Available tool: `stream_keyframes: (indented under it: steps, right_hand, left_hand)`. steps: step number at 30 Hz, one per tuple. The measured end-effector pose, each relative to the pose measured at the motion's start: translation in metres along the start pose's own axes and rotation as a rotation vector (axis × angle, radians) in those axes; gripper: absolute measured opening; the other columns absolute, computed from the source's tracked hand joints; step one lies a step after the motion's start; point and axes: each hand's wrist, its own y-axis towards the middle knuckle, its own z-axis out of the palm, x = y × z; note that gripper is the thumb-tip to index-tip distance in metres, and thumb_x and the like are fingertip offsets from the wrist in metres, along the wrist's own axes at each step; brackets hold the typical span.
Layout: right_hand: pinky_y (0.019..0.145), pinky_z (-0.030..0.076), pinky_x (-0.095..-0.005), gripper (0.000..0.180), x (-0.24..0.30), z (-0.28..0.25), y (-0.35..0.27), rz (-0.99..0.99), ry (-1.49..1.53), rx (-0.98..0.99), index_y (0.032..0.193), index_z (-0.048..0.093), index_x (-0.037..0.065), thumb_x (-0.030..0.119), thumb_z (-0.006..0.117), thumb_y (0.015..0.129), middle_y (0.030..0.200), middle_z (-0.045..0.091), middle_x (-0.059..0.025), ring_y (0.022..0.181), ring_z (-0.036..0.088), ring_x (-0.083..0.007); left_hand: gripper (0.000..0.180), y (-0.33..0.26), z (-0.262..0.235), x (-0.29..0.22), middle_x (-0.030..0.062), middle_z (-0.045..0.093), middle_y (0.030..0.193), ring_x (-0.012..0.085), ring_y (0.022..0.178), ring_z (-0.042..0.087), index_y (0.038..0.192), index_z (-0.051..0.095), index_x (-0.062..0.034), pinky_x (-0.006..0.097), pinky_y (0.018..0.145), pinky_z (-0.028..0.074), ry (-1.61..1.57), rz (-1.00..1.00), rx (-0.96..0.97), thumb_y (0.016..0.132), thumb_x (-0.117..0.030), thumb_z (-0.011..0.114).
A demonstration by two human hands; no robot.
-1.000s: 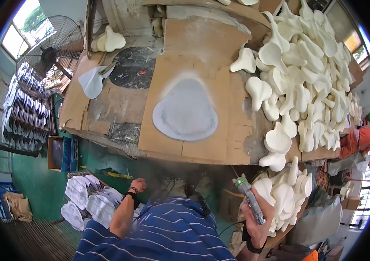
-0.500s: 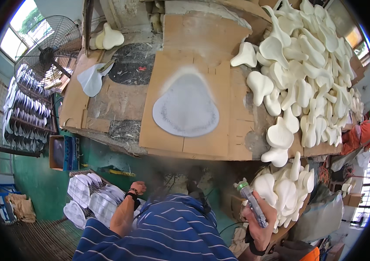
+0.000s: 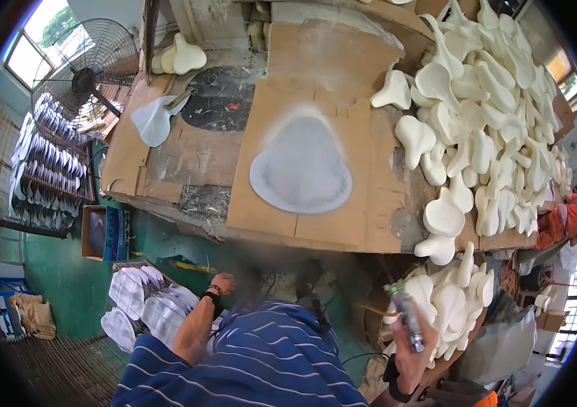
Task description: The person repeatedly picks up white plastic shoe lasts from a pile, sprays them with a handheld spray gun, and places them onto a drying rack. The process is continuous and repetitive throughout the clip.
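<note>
My right hand (image 3: 414, 346) is wrapped round a grey spray gun (image 3: 407, 320) with a green end, held low in front of the workbench. A brownish hose or cord shows beside it; motion blurs the tool. A grey-white saddle-shaped pad (image 3: 301, 166) lies flat on a cardboard sheet (image 3: 248, 203), with a pale powdery halo on the cardboard around its narrow far end. My left hand (image 3: 222, 282) hangs by my waist, its fingers curled with nothing visible in them. Nearest to it are pale fabric-like pieces (image 3: 125, 295) stacked on a wire rack.
Cream foam saddle pieces (image 3: 485, 95) are heaped on the right of the bench, and more fill a container (image 3: 448, 298) below. A caged fan (image 3: 83, 80) stands at left, near racks of pale pieces (image 3: 54, 159). An open box (image 3: 105, 233) sits on the green floor.
The whole view has shifted, so the bench appears slightly further right. My right hand has moved a little with the spray gun, which is more upright. The pad stays in place on the cardboard.
</note>
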Motion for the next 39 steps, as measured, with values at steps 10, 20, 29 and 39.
stream_keyframes:
  steps: [10, 20, 29, 39]
  right_hand:
    - [0.069, 0.048, -0.0264, 0.045, 0.007, 0.024, -0.015, 0.013, -0.044, 0.051, 0.122, 0.063, -0.005, 0.004, 0.072, 0.08, 0.086, 0.069, -0.0134, 0.071, 0.06, -0.015]
    - [0.069, 0.049, -0.0255, 0.044, -0.004, 0.012, -0.015, -0.131, 0.037, 0.047, 0.123, 0.062, -0.006, 0.002, 0.069, 0.08, 0.083, 0.067, -0.011, 0.073, 0.061, -0.0136]
    - [0.07, 0.048, -0.0264, 0.048, 0.008, 0.003, 0.004, -0.043, 0.038, 0.13, 0.127, 0.059, -0.006, 0.006, 0.072, 0.083, 0.082, 0.067, -0.0116, 0.072, 0.061, -0.0141]
    - [0.073, 0.051, -0.028, 0.045, -0.021, -0.006, 0.018, -0.06, 0.148, 0.117, 0.126, 0.06, -0.007, 0.002, 0.069, 0.083, 0.083, 0.069, -0.0125, 0.076, 0.065, -0.0168]
  left_hand:
    - [0.029, 0.002, 0.025, -0.123, 0.0106, 0.071, 0.084, 0.0154, 0.071, 0.067, 0.114, 0.066, -0.0048, 0.031, 0.061, 0.054, 0.161, 0.654, -0.121, 0.087, -0.013, 0.063]
    - [0.031, -0.032, 0.087, -0.316, 0.0106, 0.071, 0.094, 0.0346, 0.088, 0.066, 0.112, 0.065, -0.01, 0.045, 0.078, 0.053, 0.425, 0.721, -0.709, 0.084, -0.024, 0.067]
    - [0.035, -0.003, 0.086, -0.325, 0.01, 0.067, 0.099, 0.0302, 0.097, 0.064, 0.109, 0.065, -0.0127, 0.042, 0.085, 0.052, 0.516, 0.599, -0.75, 0.076, -0.019, 0.074]
    - [0.014, 0.086, 0.068, -0.311, 0.0135, 0.065, 0.09, 0.0282, 0.085, 0.064, 0.094, 0.062, 0.0002, 0.045, 0.075, 0.055, -0.584, 0.581, -0.177, 0.082, -0.007, 0.062]
